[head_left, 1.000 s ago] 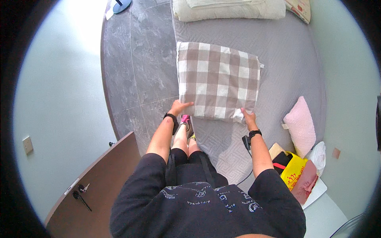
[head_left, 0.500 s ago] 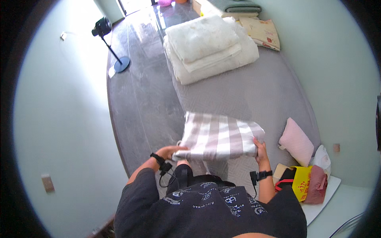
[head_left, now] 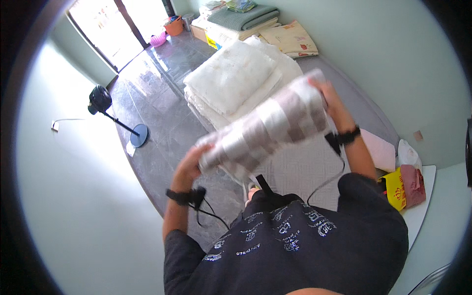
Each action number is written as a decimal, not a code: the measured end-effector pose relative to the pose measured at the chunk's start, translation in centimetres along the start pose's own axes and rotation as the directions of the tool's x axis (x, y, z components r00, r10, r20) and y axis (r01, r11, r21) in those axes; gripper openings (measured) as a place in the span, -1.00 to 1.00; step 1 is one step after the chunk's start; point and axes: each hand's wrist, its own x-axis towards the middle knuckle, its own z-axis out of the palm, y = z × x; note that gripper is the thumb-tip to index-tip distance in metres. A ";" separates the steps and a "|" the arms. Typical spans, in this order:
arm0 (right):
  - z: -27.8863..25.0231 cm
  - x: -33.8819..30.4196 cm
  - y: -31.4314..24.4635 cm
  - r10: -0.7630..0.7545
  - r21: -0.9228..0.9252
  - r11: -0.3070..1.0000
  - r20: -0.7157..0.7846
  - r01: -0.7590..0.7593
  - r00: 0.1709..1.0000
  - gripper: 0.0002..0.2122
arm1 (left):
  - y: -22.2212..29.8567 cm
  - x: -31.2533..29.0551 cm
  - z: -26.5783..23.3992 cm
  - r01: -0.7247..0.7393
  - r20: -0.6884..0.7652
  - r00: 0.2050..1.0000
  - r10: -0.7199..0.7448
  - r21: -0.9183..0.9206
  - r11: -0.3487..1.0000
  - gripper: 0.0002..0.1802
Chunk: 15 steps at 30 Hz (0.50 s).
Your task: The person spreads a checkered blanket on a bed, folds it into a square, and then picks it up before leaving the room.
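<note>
A folded checked cloth [head_left: 265, 130], white and greyish brown, is held up in front of me, slanting upward to the right and slightly blurred by motion. My left hand [head_left: 189, 163] grips its lower left end, fingers over the edge. Its upper right end is in my right hand [head_left: 334, 101], thumb and fingers closed on it. The cloth may be a sheet or a cover; which one I cannot tell. Just beyond it, thick white folded quilts [head_left: 231, 73] lie stacked on the grey mattress [head_left: 305, 169], partly hidden by the cloth.
A black fan on a stand [head_left: 139, 135] stands on the tiled floor at left. At the back are a folded green blanket [head_left: 246, 17], a cream printed cloth [head_left: 290, 39] and an orange basket [head_left: 174, 26]. A pink pillow [head_left: 377, 150] and a yellow bag [head_left: 395, 189] lie at right.
Both hands have lifted the checked cloth up and forward, its right end rising higher, and it now slants in front of the quilts. My view has turned and tilted toward the doorway.
</note>
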 end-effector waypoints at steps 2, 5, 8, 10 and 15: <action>2.2 6.6 -4.1 -0.174 0.075 0.983 0.108 0.166 0.979 -0.73 | 7.6 1.6 0.2 -0.190 0.076 0.980 0.183 0.110 0.976 -0.45; 4.3 17.1 -10.0 -0.209 0.108 0.976 0.236 0.188 0.949 -0.70 | 18.0 4.3 0.3 -0.394 -0.076 0.907 0.414 0.196 0.898 -0.57; 8.8 16.3 -15.8 -0.563 -0.280 0.709 0.327 0.647 0.759 -0.68 | 26.8 4.9 1.2 -0.478 -0.129 0.827 0.547 0.352 0.805 -0.49; 8.1 20.4 -16.6 -0.732 -0.559 0.165 0.482 0.813 0.480 -0.59 | 28.2 7.1 3.4 -0.530 -0.155 0.780 0.606 0.351 0.772 -0.42; 5.7 38.2 -9.0 0.112 -0.030 0.994 0.331 -0.108 0.937 -0.69 | 24.1 14.5 -1.8 -0.344 -0.235 0.874 0.426 0.322 0.882 -0.57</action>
